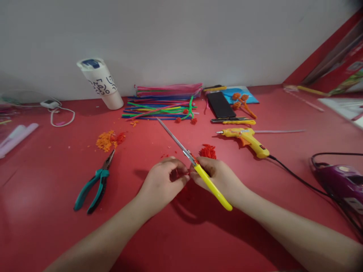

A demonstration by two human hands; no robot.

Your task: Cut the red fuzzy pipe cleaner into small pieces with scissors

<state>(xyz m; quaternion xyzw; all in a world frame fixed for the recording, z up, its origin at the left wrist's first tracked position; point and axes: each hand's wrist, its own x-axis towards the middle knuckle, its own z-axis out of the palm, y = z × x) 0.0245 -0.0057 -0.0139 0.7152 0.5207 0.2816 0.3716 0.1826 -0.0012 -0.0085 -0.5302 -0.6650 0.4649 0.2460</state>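
My right hand is closed on a pair of scissors with a yellow handle; the blades point up and to the left, away from me. Its fingertips meet those of my left hand, which is closed in a pinch. Between the two sets of fingertips a bit of something thin and red shows, mostly hidden; it looks like pipe cleaner. Just beyond my right hand lies a pile of short red fuzzy pieces. Small red scraps are scattered beyond my left fingers.
Teal pliers lie at left, near orange and red fuzz. Pipe cleaners and a white tumbler are behind. At right are a yellow glue gun, a phone, a cutter and a purple power strip.
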